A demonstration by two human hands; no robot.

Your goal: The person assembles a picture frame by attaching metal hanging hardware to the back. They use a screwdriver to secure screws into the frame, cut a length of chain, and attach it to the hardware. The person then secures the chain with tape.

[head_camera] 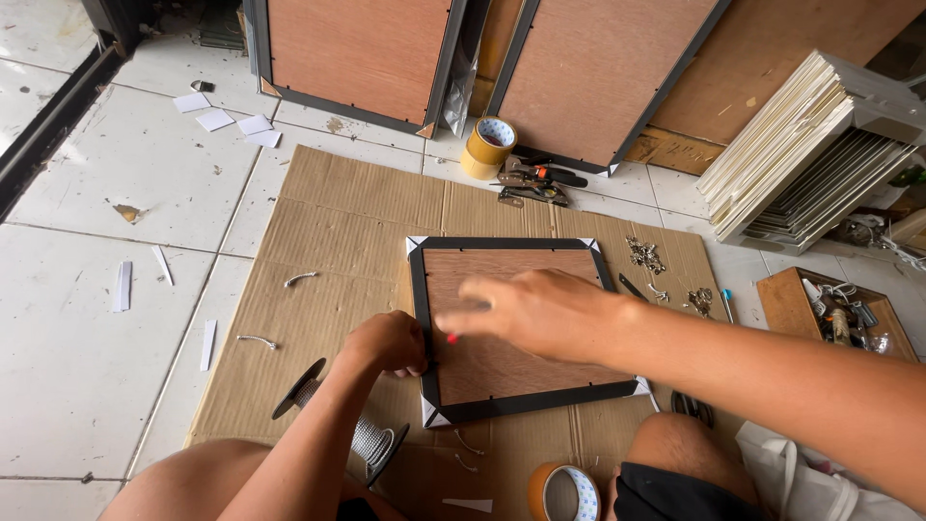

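Note:
A black picture frame (511,244) lies face down on cardboard, its brown backing board (502,367) up. My left hand (386,342) is fisted at the frame's left rail, pinching something small that I cannot make out. My right hand (535,309) reaches across the backing toward the same spot, holding a small tool with a red tip (450,339); motion blurs the fingers.
A spool of cord (371,434) stands by my left knee. Tape rolls (489,147) (564,494), a stapler-like tool (533,180), loose metal hangers (646,256), cut cord pieces (300,278), a wooden box of bits (834,311), stacked boards (805,145) and leaning frames (357,58) surround the cardboard sheet (328,222).

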